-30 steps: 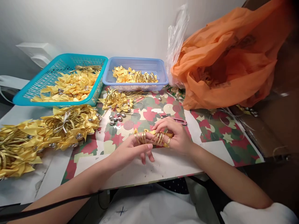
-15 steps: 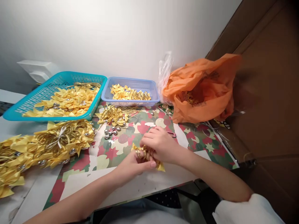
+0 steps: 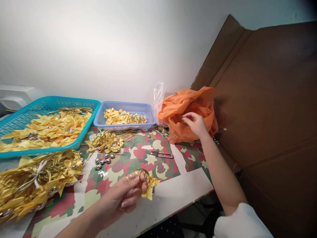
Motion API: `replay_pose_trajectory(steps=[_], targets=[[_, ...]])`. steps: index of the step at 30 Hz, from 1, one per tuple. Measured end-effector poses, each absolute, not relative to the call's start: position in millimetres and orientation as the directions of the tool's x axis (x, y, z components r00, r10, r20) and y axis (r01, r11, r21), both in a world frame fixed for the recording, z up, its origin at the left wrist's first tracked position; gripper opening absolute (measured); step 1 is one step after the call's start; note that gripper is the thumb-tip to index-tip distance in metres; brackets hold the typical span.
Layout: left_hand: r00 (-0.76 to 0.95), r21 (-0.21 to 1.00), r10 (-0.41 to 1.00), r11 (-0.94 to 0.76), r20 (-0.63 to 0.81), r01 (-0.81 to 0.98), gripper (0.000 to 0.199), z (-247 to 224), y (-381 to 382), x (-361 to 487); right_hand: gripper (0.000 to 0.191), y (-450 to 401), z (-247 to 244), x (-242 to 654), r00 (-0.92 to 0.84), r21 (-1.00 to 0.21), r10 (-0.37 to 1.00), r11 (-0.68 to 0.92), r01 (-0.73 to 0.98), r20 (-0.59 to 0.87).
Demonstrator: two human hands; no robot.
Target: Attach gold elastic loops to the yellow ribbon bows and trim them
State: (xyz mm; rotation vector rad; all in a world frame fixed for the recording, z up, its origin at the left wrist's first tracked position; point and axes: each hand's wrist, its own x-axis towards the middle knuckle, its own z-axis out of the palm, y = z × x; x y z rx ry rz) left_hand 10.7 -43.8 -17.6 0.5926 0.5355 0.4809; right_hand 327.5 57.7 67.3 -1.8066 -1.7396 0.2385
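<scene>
My left hand (image 3: 126,195) is closed over the white strip at the table's near edge. It holds yellow ribbon bows (image 3: 150,188) with gold cord loops and a silver bell; some loops lie around its fingers. My right hand (image 3: 195,124) is at the mouth of the orange plastic bag (image 3: 173,105), thumb and fingertips drawn together. Whatever is between them is too small to make out. Thread snips (image 3: 162,154) with pink handles lie on the patterned table covering between the hands.
A teal basket (image 3: 84,137) and a blue basket (image 3: 123,127) of yellow bows stand by the wall. Loose silver bells (image 3: 100,162) and a pile of bows (image 3: 106,140) lie before them. A tied bundle of bows (image 3: 56,175) is at left; cardboard (image 3: 267,99) rises at right.
My right hand has left the bows beside my left hand and moved up and right to the orange bag. The left hand keeps the bows. The view has turned right, and the snips are uncovered.
</scene>
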Motion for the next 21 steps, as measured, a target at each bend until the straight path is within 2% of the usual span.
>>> replay_pose_trajectory(steps=[2, 5, 8, 10, 13, 16, 18, 20, 21], targets=[[0.725, 0.601, 0.592, 0.737, -0.351, -0.31, 0.037, -16.5, -43.6, 10.7, 0.024, 76.4, 71.3, 354.4, 0.259, -0.473, 0.919, -0.093, 0.876, 0.299], [0.727, 0.574, 0.596, 0.744, -0.341, -0.341, 0.037, -17.7, -42.0, 9.9, 0.023, 98.5, 67.1, 375.3, 0.349, -0.394, 0.904, -0.234, 0.889, 0.249], [0.736, 0.549, 0.599, 0.748, -0.315, -0.374, 0.034, -20.3, -39.7, 7.7, 0.034, 109.2, 61.8, 377.0, 0.385, -0.363, 0.891, -0.286, 0.887, 0.238], [0.722, 0.538, 0.614, 0.744, -0.318, -0.396, 0.033, -21.1, -38.7, 6.1, 0.029, 109.7, 63.8, 375.1, 0.386, -0.374, 0.88, -0.272, 0.887, 0.275], [0.689, 0.519, 0.64, 0.739, -0.341, -0.429, 0.034, -21.0, -38.1, 5.1, 0.01, 101.9, 74.8, 373.1, 0.343, -0.417, 0.854, -0.167, 0.893, 0.392], [0.641, 0.527, 0.676, 0.717, -0.363, -0.457, 0.038, -20.4, -37.9, 6.8, 0.011, 88.7, 84.6, 364.3, 0.274, -0.474, 0.819, -0.003, 0.88, 0.504], [0.595, 0.568, 0.711, 0.683, -0.374, -0.459, 0.039, -20.0, -37.7, 9.2, 0.01, 78.5, 84.7, 348.4, 0.228, -0.521, 0.817, 0.102, 0.847, 0.529], [0.549, 0.619, 0.741, 0.649, -0.387, -0.442, 0.042, -19.5, -37.5, 12.1, 0.011, 65.9, 78.6, 322.9, 0.175, -0.616, 0.837, 0.223, 0.756, 0.518], [0.527, 0.639, 0.754, 0.636, -0.393, -0.433, 0.044, -19.3, -37.4, 13.6, 0.013, 58.1, 73.7, 307.4, 0.138, -0.736, 0.857, 0.331, 0.591, 0.497]])
